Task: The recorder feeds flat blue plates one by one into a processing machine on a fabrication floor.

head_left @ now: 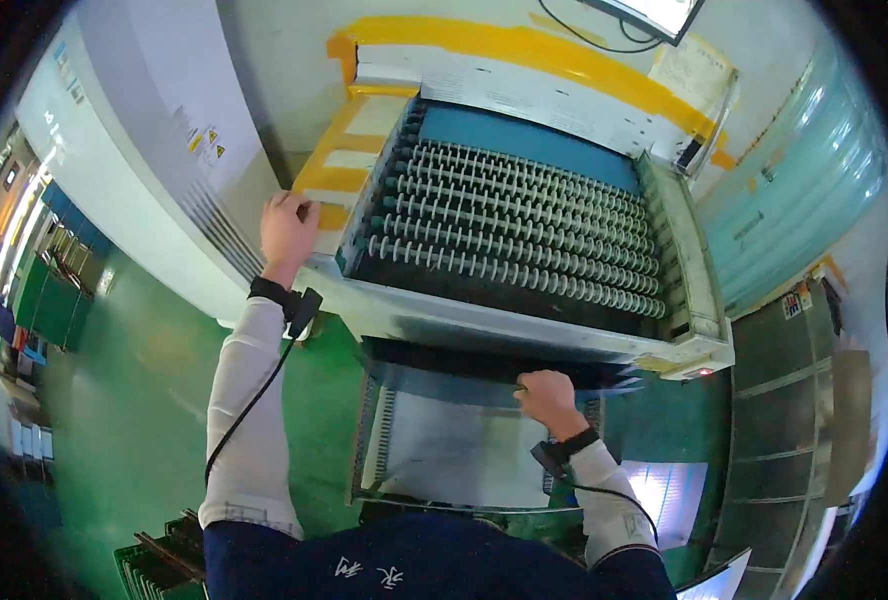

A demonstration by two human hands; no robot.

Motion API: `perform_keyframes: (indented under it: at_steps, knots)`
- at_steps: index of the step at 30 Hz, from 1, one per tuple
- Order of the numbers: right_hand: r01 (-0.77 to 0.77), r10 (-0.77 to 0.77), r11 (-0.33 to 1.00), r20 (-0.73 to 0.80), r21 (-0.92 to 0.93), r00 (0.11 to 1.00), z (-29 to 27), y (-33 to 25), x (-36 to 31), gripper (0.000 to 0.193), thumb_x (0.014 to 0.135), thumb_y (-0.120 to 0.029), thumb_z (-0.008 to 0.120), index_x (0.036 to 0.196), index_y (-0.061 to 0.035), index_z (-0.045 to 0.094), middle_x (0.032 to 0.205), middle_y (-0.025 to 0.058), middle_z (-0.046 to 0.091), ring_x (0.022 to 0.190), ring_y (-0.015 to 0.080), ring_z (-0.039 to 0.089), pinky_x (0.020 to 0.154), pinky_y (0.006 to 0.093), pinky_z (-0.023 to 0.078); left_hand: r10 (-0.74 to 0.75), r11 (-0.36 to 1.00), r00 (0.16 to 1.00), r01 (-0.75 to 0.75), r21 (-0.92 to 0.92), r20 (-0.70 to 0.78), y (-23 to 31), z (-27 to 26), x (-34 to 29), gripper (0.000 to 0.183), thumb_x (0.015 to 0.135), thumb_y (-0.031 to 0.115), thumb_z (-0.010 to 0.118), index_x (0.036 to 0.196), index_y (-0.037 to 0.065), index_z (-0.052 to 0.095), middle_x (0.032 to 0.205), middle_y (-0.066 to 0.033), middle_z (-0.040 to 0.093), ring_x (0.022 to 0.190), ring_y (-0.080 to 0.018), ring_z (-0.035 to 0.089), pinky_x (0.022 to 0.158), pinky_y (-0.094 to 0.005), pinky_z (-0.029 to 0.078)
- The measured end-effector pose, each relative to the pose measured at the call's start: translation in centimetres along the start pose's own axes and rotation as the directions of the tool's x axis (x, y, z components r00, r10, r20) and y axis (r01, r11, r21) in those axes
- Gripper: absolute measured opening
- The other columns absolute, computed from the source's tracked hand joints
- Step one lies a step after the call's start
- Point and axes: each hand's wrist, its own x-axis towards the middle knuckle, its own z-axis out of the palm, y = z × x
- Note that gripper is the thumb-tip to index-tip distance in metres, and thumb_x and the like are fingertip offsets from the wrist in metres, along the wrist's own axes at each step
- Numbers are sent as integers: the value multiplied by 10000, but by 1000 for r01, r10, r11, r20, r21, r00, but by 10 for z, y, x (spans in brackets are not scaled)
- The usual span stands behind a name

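My left hand (288, 238) is curled over the taped left edge of a roller conveyor machine (504, 312), with nothing visible in it. In front of the machine, my right hand (549, 398) pinches the near edge of a thin dark panel (434, 370). That panel lies roughly level, just below the machine's front edge and above a slotted rack (369, 425). A pale flat sheet (464, 450) shows in the rack. Rows of white disc rollers (514, 240) fill the machine's bed. Behind them is a blue plate (524, 135).
A tall white cabinet (154, 150) stands at the left. Clear plastic sheeting (804, 170) hangs at the right, above grey metal panels (779, 420). A bright sheet (669, 495) is by my right forearm. A green slotted rack (154, 565) is at the lower left.
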Motion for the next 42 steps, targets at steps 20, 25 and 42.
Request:
perform_keyframes:
  at_steps: [20, 25, 42]
  knots:
    - [-93, 524, 573, -277, 814, 805, -180, 59, -159, 239, 761, -99, 791, 958, 14, 714, 861, 10, 696, 758, 98, 587, 747, 291, 469, 34, 999, 998, -34, -3, -49, -5, -2, -1, 140, 813, 186, 669, 781, 49, 670, 880, -105, 617, 902, -330, 575, 783, -442, 483]
    - [157, 752, 305, -339, 939, 565, -164, 58, -154, 186, 860, -172, 740, 948, -14, 696, 867, 9, 665, 795, 121, 589, 762, 288, 470, 30, 1000, 998, -30, 9, -62, -9, -1, -1, 139, 811, 182, 666, 770, 49, 664, 879, -106, 616, 906, -332, 575, 777, -446, 483]
    - [174, 409, -652, 149, 738, 900, -48, 48, 51, 142, 901, -73, 662, 1031, -67, 608, 1024, 75, 643, 922, 240, 620, 782, 381, 520, 19, 1000, 999, -18, 26, -34, 1, 0, 1, 119, 820, 172, 663, 791, 56, 666, 873, -96, 608, 907, -335, 576, 788, -439, 486]
